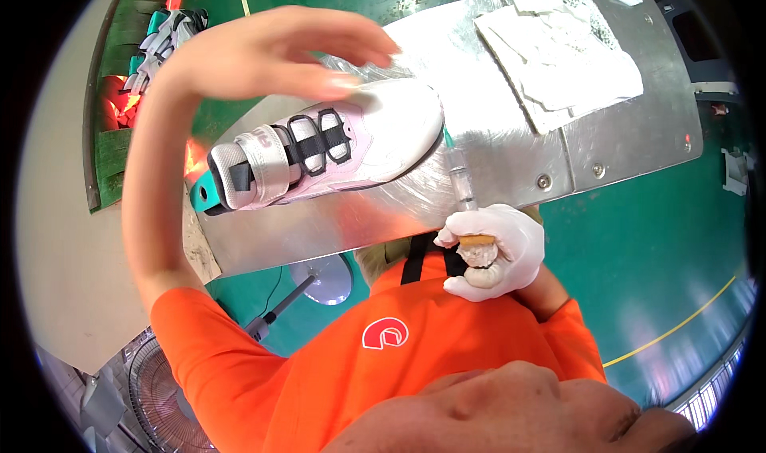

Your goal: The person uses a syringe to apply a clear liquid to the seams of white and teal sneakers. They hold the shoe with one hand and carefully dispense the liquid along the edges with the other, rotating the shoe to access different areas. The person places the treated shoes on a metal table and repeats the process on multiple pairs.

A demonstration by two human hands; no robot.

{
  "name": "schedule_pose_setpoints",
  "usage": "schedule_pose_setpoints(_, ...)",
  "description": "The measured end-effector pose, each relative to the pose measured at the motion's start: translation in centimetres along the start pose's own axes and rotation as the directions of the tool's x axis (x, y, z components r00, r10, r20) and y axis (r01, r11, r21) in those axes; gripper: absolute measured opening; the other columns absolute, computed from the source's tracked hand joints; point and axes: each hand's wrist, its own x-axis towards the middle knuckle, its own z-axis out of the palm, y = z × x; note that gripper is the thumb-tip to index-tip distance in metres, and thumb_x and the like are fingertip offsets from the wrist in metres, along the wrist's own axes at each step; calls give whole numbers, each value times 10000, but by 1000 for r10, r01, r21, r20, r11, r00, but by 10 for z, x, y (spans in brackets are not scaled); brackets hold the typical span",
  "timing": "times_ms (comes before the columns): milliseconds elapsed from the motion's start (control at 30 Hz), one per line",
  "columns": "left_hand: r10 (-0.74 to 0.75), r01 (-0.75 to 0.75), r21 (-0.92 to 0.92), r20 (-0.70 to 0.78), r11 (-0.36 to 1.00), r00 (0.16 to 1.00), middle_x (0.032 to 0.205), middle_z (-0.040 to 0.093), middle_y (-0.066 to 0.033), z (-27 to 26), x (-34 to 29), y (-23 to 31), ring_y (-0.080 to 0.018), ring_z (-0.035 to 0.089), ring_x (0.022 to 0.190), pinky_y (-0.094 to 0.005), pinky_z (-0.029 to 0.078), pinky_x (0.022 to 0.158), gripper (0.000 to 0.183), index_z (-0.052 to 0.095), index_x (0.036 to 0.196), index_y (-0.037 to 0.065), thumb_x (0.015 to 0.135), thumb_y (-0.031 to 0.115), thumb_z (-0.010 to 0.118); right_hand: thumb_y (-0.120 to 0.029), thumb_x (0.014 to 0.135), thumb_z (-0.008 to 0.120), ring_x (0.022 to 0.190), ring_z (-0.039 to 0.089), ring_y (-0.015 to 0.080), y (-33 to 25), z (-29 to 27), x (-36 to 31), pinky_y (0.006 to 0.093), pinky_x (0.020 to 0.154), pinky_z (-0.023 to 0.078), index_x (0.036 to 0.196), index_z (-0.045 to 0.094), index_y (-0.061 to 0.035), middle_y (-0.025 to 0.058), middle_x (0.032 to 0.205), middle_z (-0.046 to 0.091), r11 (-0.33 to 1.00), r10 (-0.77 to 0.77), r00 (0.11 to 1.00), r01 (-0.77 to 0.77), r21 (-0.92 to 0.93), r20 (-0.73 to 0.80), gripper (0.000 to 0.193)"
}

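Note:
A white and pale pink sneaker (391, 130) with black lacing straps lies on the metal tabletop, toe to the right. A teal piece with a round hole (205, 194) sticks out of its heel end. Above the shoe's far side is my bare left hand (271, 54), thumb and fingers apart, slightly blurred; whether the thumb touches the upper I cannot tell. My right hand (515, 246), in a white glove, is closed around a clear syringe (460, 182). Its green tip (448, 139) is at the sole edge near the toe. A tan band (477, 241) shows among the gloved fingers.
White cloths (566, 62) lie on a pad at the far right of the metal table (499, 154). At the far left, a green conveyor belt (120, 162) carries more shoe parts (163, 46) in red light. A fan (163, 385) and a round-based stand (323, 281) are below the table edge.

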Motion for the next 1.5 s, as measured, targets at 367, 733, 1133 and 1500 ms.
schedule_pose_setpoints(367,56,-31,176,-135,984,989,1080,634,-81,45,6,24,-162,578,960,-302,459,876,370,622,1139,2,872,250,684,79,562,758,782,645,180,-47,-30,18,287,711,545,1152,569,86,124,862,646,786,198,971,-237,571,131,620)
schedule_pose_setpoints(733,300,-625,20,-889,781,346,1210,611,-121,84,-111,-18,-192,584,1109,-312,428,972,473,498,1315,-70,941,195,614,-265,717,649,599,644,317,-124,-1,132,383,536,566,1162,530,125,246,786,610,935,-11,953,-96,340,302,603)
schedule_pose_setpoints(1133,-82,-819,-133,-991,558,105,1111,661,-112,97,-119,-92,-170,652,977,-282,518,837,399,561,1223,-58,994,269,542,-52,690,561,713,669,193,-62,35,168,294,679,546,1167,588,46,121,830,642,866,91,916,-267,424,391,487)
schedule_pose_setpoints(1500,-423,-855,-368,-884,366,200,1085,671,-121,104,-99,-136,-192,655,959,-314,520,834,443,581,1159,-64,1000,345,518,-92,712,612,683,681,219,-32,32,160,306,593,563,1212,564,50,129,838,638,692,337,825,-544,475,454,523)
